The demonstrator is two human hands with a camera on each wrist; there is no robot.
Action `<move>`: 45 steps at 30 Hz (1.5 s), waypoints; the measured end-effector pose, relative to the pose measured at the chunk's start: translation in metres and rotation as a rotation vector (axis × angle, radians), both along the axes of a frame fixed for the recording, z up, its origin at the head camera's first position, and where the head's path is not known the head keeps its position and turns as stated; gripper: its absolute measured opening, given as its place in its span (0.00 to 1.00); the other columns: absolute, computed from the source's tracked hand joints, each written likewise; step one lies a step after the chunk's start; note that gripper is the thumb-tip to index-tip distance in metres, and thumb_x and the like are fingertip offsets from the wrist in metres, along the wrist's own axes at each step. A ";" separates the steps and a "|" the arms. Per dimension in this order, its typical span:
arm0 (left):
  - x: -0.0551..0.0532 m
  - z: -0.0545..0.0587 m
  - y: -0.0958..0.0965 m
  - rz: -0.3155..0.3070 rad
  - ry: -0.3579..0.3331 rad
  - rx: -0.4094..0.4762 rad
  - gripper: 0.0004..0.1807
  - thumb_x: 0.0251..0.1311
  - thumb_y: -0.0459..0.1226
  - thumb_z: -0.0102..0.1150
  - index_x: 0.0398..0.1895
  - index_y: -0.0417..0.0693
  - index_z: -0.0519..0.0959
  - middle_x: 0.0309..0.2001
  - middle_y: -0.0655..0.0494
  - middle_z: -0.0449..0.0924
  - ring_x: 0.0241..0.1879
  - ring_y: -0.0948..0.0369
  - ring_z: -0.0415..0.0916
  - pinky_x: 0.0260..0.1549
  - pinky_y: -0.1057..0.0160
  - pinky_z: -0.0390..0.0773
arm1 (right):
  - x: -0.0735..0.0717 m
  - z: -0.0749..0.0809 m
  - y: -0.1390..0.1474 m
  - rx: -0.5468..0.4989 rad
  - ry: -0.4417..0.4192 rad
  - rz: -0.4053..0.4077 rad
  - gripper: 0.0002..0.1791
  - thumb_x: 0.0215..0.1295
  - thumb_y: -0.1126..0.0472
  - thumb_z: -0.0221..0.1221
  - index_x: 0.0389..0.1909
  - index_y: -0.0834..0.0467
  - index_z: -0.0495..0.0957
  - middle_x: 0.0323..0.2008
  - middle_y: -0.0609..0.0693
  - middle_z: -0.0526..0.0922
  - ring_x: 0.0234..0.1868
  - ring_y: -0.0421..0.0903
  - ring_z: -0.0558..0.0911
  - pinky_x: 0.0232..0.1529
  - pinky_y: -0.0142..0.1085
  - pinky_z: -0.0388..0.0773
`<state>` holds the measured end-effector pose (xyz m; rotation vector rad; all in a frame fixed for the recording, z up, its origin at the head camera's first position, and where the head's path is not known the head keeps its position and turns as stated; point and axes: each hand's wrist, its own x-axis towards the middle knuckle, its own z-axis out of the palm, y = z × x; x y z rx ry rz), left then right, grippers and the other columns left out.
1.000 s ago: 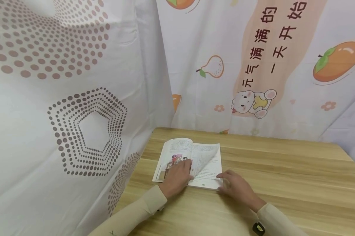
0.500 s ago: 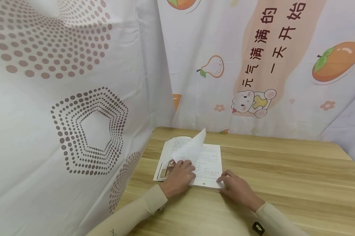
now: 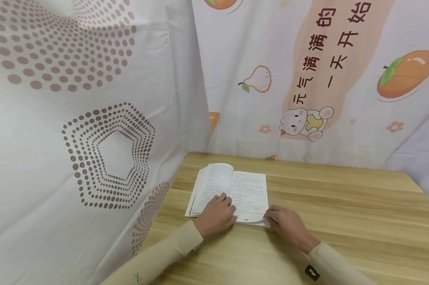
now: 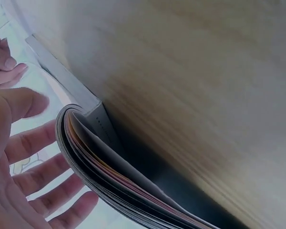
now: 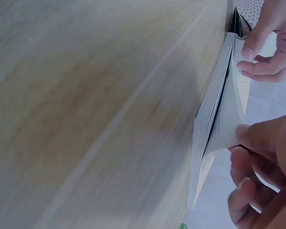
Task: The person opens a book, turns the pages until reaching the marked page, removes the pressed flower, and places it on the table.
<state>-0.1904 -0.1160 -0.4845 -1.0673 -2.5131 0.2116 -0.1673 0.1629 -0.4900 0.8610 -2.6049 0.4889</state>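
An open book (image 3: 250, 190) lies on the wooden table, text on both visible pages. My left hand (image 3: 217, 215) rests over the lower left page by the spine; in the left wrist view its fingers (image 4: 47, 176) are spread and fairly straight against the curved stack of pages. At the lower right corner, my right hand (image 3: 289, 227) pinches a single page (image 5: 229, 124) between thumb and forefinger. That corner is lifted off the thick stack below it, as the right wrist view shows.
The wooden table (image 3: 342, 206) extends to the right and in front of the book. A white dotted curtain (image 3: 171, 99) hangs along the left side, and a fruit-printed curtain (image 3: 235, 118) hangs behind the table's back edge.
A page has turned over from right to left, covering the picture on the left page. My right hand has taken the corner of another page and raised it. My left hand stays near the spine.
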 end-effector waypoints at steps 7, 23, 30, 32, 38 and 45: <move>0.002 0.001 0.001 0.034 -0.021 -0.052 0.26 0.59 0.66 0.63 0.34 0.55 0.86 0.36 0.58 0.78 0.38 0.58 0.72 0.35 0.62 0.77 | -0.001 0.002 -0.001 -0.042 -0.020 -0.049 0.05 0.54 0.65 0.76 0.29 0.52 0.90 0.35 0.41 0.87 0.34 0.38 0.85 0.35 0.37 0.81; 0.000 0.008 0.001 0.031 -0.065 -0.027 0.19 0.61 0.61 0.63 0.33 0.61 0.91 0.31 0.60 0.76 0.32 0.60 0.68 0.26 0.65 0.70 | -0.004 0.011 -0.001 -0.244 -0.148 -0.053 0.05 0.60 0.63 0.73 0.33 0.49 0.88 0.38 0.43 0.87 0.21 0.29 0.69 0.23 0.29 0.69; 0.001 0.007 0.000 0.045 -0.108 -0.008 0.14 0.65 0.56 0.66 0.35 0.58 0.88 0.33 0.61 0.76 0.34 0.62 0.69 0.28 0.65 0.70 | -0.004 0.010 0.001 -0.255 -0.171 -0.131 0.16 0.59 0.63 0.74 0.48 0.58 0.86 0.44 0.51 0.87 0.20 0.31 0.69 0.22 0.30 0.69; 0.001 0.007 -0.001 0.049 -0.105 0.001 0.14 0.66 0.54 0.66 0.39 0.56 0.87 0.34 0.61 0.78 0.34 0.62 0.71 0.28 0.66 0.72 | -0.003 0.008 0.002 -0.250 -0.195 -0.154 0.19 0.59 0.62 0.74 0.52 0.60 0.84 0.45 0.53 0.86 0.21 0.32 0.69 0.24 0.31 0.70; 0.002 0.007 0.000 0.062 -0.114 0.065 0.16 0.68 0.46 0.63 0.54 0.48 0.82 0.35 0.58 0.82 0.32 0.63 0.76 0.23 0.68 0.74 | -0.002 0.003 0.004 -0.253 -0.291 -0.175 0.30 0.61 0.61 0.73 0.63 0.62 0.76 0.48 0.53 0.86 0.22 0.34 0.70 0.25 0.32 0.70; 0.003 0.008 -0.002 0.084 -0.108 0.156 0.39 0.64 0.42 0.70 0.74 0.41 0.64 0.39 0.53 0.82 0.30 0.61 0.78 0.20 0.66 0.75 | -0.003 0.002 0.002 -0.194 -0.339 -0.142 0.25 0.58 0.58 0.75 0.55 0.59 0.81 0.51 0.54 0.83 0.42 0.46 0.81 0.44 0.47 0.79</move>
